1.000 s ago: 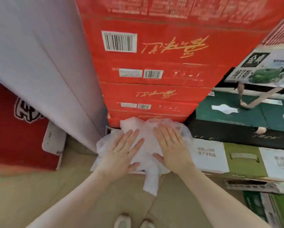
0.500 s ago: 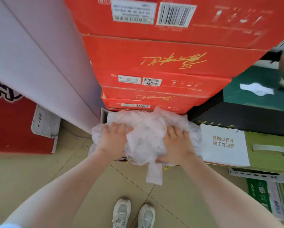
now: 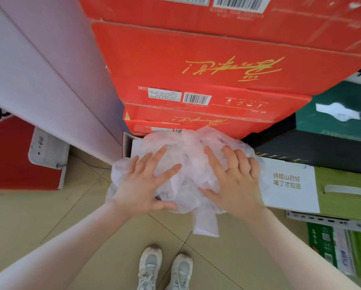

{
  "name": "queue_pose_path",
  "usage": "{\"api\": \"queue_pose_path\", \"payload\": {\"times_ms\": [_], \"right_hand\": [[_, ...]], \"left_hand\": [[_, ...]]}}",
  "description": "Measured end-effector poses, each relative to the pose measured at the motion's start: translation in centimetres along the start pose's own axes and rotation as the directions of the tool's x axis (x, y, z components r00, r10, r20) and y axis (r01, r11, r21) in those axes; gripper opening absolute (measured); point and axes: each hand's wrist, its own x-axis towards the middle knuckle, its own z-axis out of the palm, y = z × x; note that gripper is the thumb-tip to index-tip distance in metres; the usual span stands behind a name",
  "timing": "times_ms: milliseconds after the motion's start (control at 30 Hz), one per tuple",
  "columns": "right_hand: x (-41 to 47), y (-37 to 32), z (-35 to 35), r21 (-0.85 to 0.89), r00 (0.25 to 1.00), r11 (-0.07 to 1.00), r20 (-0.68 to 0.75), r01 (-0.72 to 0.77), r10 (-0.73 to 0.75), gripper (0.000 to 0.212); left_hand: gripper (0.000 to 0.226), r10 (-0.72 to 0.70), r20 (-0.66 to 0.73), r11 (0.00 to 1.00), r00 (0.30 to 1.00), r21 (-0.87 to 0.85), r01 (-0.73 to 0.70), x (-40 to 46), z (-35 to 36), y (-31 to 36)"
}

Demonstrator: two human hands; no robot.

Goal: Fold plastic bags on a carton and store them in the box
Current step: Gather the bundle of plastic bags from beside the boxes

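Note:
A heap of thin translucent white plastic bags [image 3: 188, 151] bulges out of a low open box [image 3: 126, 144] at the foot of a stack of red cartons. My left hand [image 3: 146, 183] lies on the left side of the heap, fingers spread and straight. On the right side my right hand [image 3: 234, 181], with a ring on one finger, presses down flat as well. One strip of bag [image 3: 205, 223] hangs over the front toward the floor. Most of the box is hidden under the plastic.
Red cartons [image 3: 206, 65] tower right behind the box. A pale wall panel [image 3: 39, 70] stands to the left, with a white power strip [image 3: 47, 150] below it. A white and green carton [image 3: 313, 187] sits to the right. My shoes [image 3: 165, 268] stand on the tiled floor.
My fingers curled into the heap half a second ago and now lie flat and spread on it again. The camera has moved closer and tilted down, so my shoes show.

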Motion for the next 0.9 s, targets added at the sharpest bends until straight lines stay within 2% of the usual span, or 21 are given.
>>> {"api": "queue_pose_path", "payload": {"times_ms": [67,100,167,233,300,400,467,567,767,833,900], "right_hand": [[0.6,0.3,-0.9,0.04,0.991,0.996,-0.118,0.076,-0.07,0.089],[1.3,0.6,-1.0,0.076,0.989,0.991,-0.116,0.106,-0.096,0.09],[2.7,0.9,-0.2,0.145,0.989,0.979,0.011,0.143,-0.146,0.094],[3.1,0.7,1.1,0.158,0.958,0.979,0.236,0.128,-0.163,0.09],[2.2,0.3,1.8,0.19,0.878,0.981,0.464,0.029,-0.116,0.085],[0.3,0.0,3.1,0.227,0.789,0.969,0.611,-0.094,-0.067,0.099],[-0.2,-0.1,3.2,0.241,0.692,0.959,0.718,-0.152,-0.071,0.111],[0.1,-0.7,3.3,0.204,0.705,0.967,0.708,-0.15,-0.04,0.114],[0.0,-1.2,3.7,0.116,0.775,0.985,0.631,-0.125,0.024,0.093],[0.1,-0.9,3.5,0.077,0.776,0.994,0.63,-0.083,0.016,0.079],[0.5,-0.7,2.9,0.088,0.744,0.989,0.668,-0.116,0.027,0.062]], "left_hand": [[0.078,-0.027,-0.153,0.997,0.988,0.072,0.039,0.9,0.1,0.9],[0.074,-0.016,-0.23,0.989,0.973,0.139,0.049,1.5,0.3,1.3],[0.074,0.028,-0.303,0.966,0.953,0.253,0.052,2.9,0.6,1.4],[0.081,0.069,-0.255,0.965,0.964,0.261,0.0,3.8,1.2,0.7],[0.086,0.046,-0.127,0.982,0.991,0.187,-0.021,3.5,1.8,-0.1],[0.107,-0.064,0.066,0.994,0.996,0.098,0.057,1.6,2.4,-0.3],[0.121,-0.126,0.115,0.983,0.985,0.147,0.109,1.0,2.5,0.0],[0.119,-0.162,0.111,0.974,0.981,0.179,0.14,1.6,2.7,0.2],[0.1,-0.147,0.019,0.981,0.989,0.128,0.143,3.8,2.6,-0.4],[0.086,-0.149,0.099,0.986,0.984,0.096,0.14,4.4,1.9,-0.2],[0.066,-0.197,0.204,0.98,0.959,0.054,0.19,4.6,1.4,0.1]]}}
